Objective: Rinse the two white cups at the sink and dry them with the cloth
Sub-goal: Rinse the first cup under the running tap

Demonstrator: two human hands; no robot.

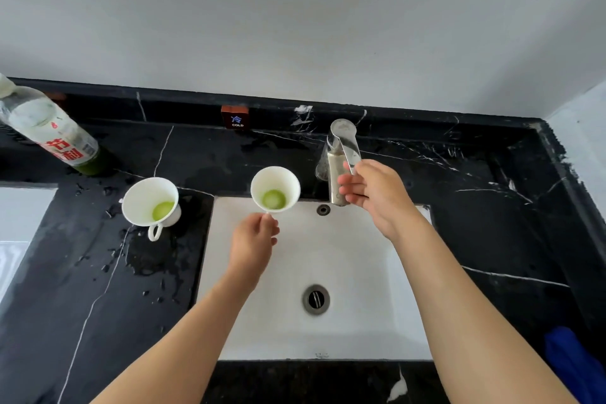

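Now the first cup is held at the sink while the other hand goes to the tap.

Head view: the left hand (254, 234) pinches the handle of a white cup (275, 188) with green dregs, held over the back edge of the basin (360, 272); the right hand (370, 190) has loosely bent fingers touching the tap lever (346, 144), gripping nothing firmly. The second cup (150, 202), also green at the bottom, stands on the wet black counter (98, 305) to the left; a blue cloth (570, 361) lies at the right edge. With so slight a pinch, a sudden jet could twist the cup loose or splash. A tag (234, 118) reads "COLD"; the bottle (49, 131) label shows red characters, not legible.
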